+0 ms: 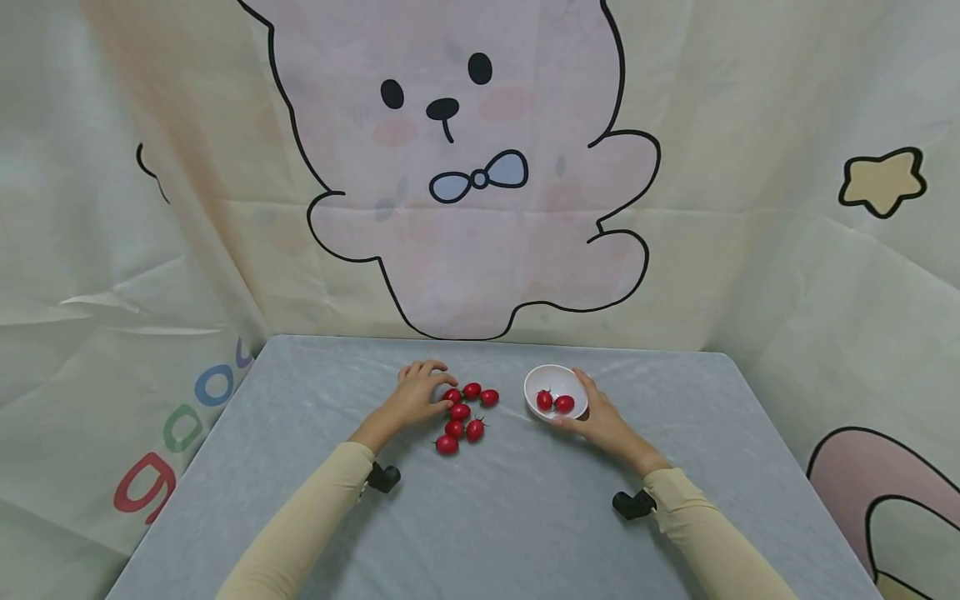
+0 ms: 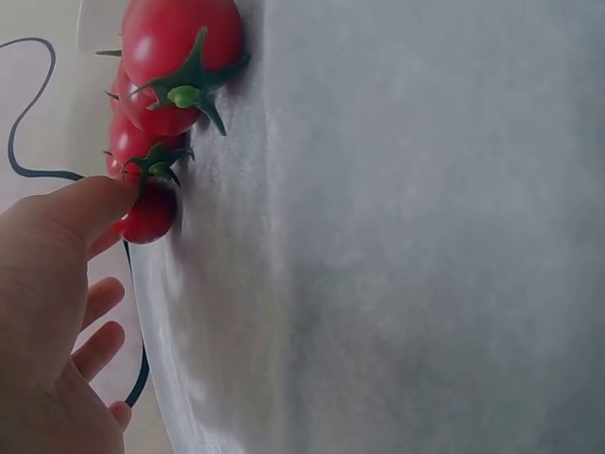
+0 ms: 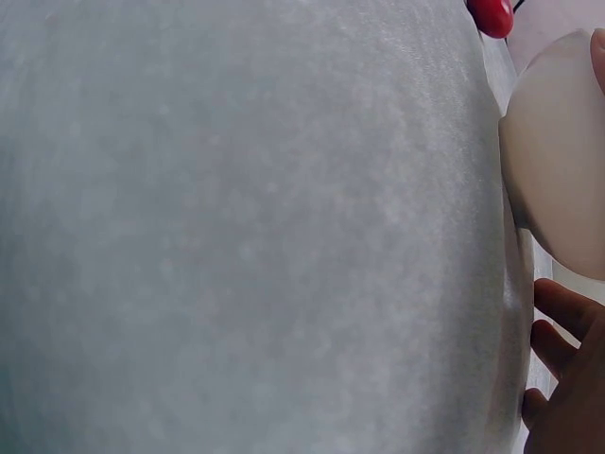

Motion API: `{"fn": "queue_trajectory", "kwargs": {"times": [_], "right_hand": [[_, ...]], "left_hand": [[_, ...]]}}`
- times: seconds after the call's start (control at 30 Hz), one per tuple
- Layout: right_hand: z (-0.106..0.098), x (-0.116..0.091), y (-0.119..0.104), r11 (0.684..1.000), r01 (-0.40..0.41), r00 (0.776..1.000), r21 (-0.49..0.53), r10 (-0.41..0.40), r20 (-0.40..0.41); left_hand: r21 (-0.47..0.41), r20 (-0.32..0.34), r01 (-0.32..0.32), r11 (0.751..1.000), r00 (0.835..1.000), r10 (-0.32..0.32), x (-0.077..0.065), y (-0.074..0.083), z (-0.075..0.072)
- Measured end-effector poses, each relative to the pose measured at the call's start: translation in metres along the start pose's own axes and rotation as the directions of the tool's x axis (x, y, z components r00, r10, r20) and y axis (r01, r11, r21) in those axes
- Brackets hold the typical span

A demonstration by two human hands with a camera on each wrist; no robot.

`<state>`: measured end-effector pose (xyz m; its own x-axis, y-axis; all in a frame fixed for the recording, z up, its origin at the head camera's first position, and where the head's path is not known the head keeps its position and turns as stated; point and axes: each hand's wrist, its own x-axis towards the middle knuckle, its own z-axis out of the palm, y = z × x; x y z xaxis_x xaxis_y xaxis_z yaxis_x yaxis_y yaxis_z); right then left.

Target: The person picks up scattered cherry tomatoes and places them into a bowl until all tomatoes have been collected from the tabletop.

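My left hand point(image 1: 415, 397) is at the far left of a loose group of cherry tomatoes. Its thumb and index finger pinch a cherry tomato point(image 2: 151, 216), while the other fingers stay spread in the left wrist view. Several more red tomatoes with green stems, among them a front one point(image 1: 447, 445), lie beside and nearer than that hand. To the right, my right hand point(image 1: 602, 423) holds a small white bowl point(image 1: 534, 382), thumb along the near rim and index finger at the far right side. Inside the bowl are two tomatoes point(image 1: 564, 404). The bowl's outer wall point(image 3: 558, 151) shows in the right wrist view.
A pale grey-blue cloth covers the table point(image 1: 517, 525). Behind it hangs a curtain point(image 1: 697, 275) printed with a cartoon bear, close to the table's far edge. Black camera mounts point(image 1: 384, 477) sit at both wrists, low over the cloth.
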<state>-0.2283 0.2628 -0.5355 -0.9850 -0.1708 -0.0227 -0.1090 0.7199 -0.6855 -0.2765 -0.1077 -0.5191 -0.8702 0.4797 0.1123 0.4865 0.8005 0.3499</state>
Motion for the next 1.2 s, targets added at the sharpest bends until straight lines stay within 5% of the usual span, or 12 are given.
{"fn": "queue_trajectory", "kwargs": {"times": [1.2], "right_hand": [[0.0008, -0.0014, -0.0020, 1.000, -0.008, 1.000, 0.015, 0.008, -0.008]], "left_hand": [[0.023, 0.011, 0.034, 0.999, 0.999, -0.034, -0.0039, -0.0063, 0.0046]]}}
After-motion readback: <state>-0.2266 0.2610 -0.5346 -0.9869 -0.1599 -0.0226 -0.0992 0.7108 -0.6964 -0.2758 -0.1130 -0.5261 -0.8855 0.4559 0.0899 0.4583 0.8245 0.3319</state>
